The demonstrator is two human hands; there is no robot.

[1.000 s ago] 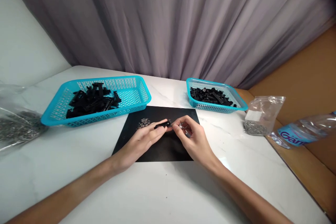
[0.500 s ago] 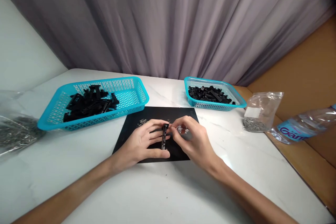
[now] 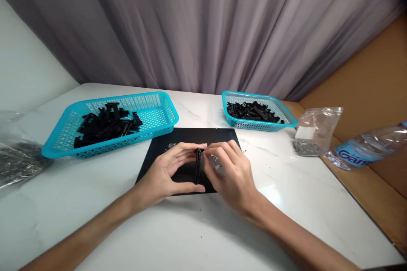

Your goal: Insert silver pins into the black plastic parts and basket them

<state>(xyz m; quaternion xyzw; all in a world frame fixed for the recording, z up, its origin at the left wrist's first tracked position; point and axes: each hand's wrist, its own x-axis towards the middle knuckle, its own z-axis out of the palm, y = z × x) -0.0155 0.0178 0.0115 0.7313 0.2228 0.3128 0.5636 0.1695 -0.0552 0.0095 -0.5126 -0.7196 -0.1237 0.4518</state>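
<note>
My left hand (image 3: 170, 171) pinches a slim black plastic piece (image 3: 198, 169) between thumb and fingers, holding it on end over a black mat (image 3: 159, 165). My right hand (image 3: 230, 173) is closed against the top of the same piece, its fingertips pinched on something small that I cannot make out. A few small silvery metal parts (image 3: 171, 146) lie on the mat just beyond my left hand.
A large teal basket (image 3: 159, 123) of black pieces sits at the back left, a smaller teal basket (image 3: 288, 119) of them at the back right. Clear bags of metal parts lie at far left (image 3: 17, 161) and right (image 3: 313, 133). A water bottle (image 3: 365, 148) lies on the right.
The black piece turned from lying crosswise to standing on end between my hands. Both hands drew closer together and slightly toward me.
</note>
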